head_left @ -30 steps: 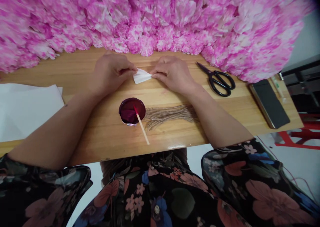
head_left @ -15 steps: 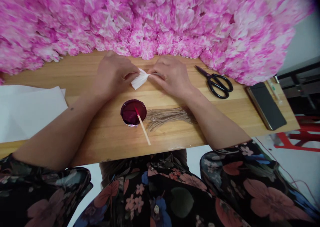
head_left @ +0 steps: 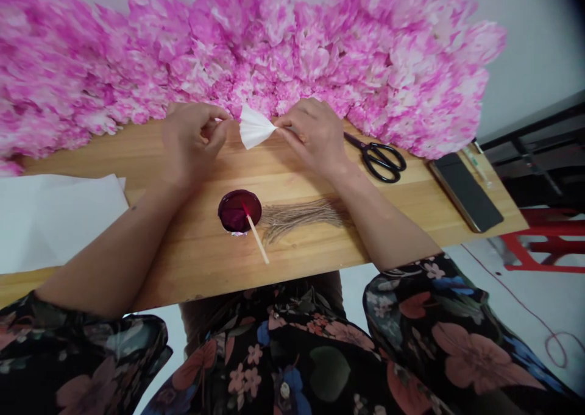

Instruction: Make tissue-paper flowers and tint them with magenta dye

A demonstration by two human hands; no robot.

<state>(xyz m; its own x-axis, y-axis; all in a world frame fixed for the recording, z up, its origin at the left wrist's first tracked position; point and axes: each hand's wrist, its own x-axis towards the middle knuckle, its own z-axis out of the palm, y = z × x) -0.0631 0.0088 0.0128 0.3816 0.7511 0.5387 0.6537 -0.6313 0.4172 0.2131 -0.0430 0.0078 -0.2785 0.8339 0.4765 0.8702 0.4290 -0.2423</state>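
Note:
My right hand (head_left: pixel 313 133) pinches the gathered tip of a small white pleated paper (head_left: pixel 256 125), which spreads out like a fan to the left. Just left of the fan's wide edge is my left hand (head_left: pixel 192 136), apart from the paper, its thumb and forefinger parted with nothing between them. Below the hands a round dish of dark red liquid (head_left: pixel 231 217) sits on the wooden table (head_left: pixel 192 262). A thin pale stick (head_left: pixel 258 239) rests in it, its tip stained red. Beside the dish lies a bundle of thin brown twine-like strands (head_left: pixel 304 217).
Black-handled scissors (head_left: pixel 381 162) lie beyond my right forearm, with a dark phone (head_left: pixel 466 192) farther right. White paper sheets (head_left: pixel 55 220) lie at the left. Pink and white artificial flowers (head_left: pixel 274 43) line the table's back edge. A red stool (head_left: pixel 543 244) stands at the right.
My left hand has let go of the paper and moved left. The paper's wide end now fans out more, still pinched in my right hand. The view has tilted up slightly.

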